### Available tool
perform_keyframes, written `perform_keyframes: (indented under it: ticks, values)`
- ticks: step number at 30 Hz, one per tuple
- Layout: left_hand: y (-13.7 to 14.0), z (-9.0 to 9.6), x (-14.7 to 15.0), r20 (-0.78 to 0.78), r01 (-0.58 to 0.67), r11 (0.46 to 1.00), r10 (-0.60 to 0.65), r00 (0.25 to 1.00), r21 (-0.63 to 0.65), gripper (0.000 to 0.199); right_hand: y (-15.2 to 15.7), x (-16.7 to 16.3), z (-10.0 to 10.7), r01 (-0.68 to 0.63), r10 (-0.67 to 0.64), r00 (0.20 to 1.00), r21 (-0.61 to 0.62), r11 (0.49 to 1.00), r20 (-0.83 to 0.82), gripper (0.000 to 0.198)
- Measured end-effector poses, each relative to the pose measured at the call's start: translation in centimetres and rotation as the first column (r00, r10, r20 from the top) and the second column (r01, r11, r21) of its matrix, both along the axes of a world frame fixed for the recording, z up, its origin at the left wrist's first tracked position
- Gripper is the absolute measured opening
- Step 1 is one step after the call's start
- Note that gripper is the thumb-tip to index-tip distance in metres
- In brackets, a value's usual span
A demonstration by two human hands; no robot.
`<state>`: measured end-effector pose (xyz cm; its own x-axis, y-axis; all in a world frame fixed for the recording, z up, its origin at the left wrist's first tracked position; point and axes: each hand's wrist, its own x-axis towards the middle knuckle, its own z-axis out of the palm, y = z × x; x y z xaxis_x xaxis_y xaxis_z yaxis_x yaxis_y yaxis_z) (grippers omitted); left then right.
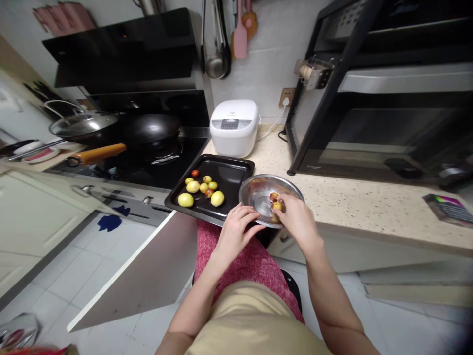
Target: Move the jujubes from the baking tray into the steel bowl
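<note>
A steel bowl [257, 197] stands at the counter's front, beside and partly over the right edge of a black baking tray [232, 172]. My left hand [238, 227] is at the bowl's near left rim, fingers curved over the edge and thumb lower down, apparently steadying it. Inside the bowl, my right hand [297, 217] has its fingertips around a small yellow-brown fruit [277, 206] that looks like a jujube. A red-brown fruit [274, 196] lies against the same fingertips. On the tray's left half are several yellow-green fruits [192, 186] and a few red-brown ones [194, 173].
Behind the tray sits a white rice cooker [233, 133]. A black oven [388, 128] occupies the right side of the counter. At left, a wok [153, 129] and a lidded pan [84, 125] stand on the stove. An open cabinet door [144, 271] juts out below the tray.
</note>
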<state>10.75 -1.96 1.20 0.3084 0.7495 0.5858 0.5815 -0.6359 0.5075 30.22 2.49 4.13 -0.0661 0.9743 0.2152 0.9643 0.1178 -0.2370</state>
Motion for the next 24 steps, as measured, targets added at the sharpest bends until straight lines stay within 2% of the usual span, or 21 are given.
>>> perform_keyframes:
  ticks: [3,6,10,12,17,24]
  values:
    - [0.1,0.7,-1.1,0.026,-0.017,0.999,0.018,0.999,-0.030,0.031,-0.7,0.5,-0.6,-0.042,0.054,0.995,0.139,0.989,-0.080,0.024]
    - [0.9,0.9,-3.3,0.047,-0.142,0.990,0.142,0.989,-0.022,0.037,-1.9,0.9,-1.1,-0.107,0.164,0.969,0.286,0.952,-0.185,0.023]
    - [2.7,-0.1,-7.3,-0.005,-0.357,0.934,0.357,0.934,0.000,0.042,-3.4,1.4,-1.7,-0.163,0.290,0.919,0.414,0.895,-0.265,0.022]
    - [3.6,-1.0,-9.1,-0.049,-0.414,0.910,0.412,0.910,-0.018,0.041,-3.9,1.6,-1.8,-0.157,0.310,0.911,0.464,0.872,-0.274,0.020]
    - [5.0,-2.3,-11.5,-0.147,-0.445,0.894,0.433,0.890,-0.059,0.035,-4.2,1.6,-1.3,-0.127,0.343,0.884,0.543,0.830,-0.318,0.014]
    - [6.5,-0.8,-10.9,-0.296,-0.392,0.912,0.345,0.891,-0.119,0.053,-4.0,0.5,-1.2,-0.131,0.377,0.847,0.541,0.831,-0.374,0.015]
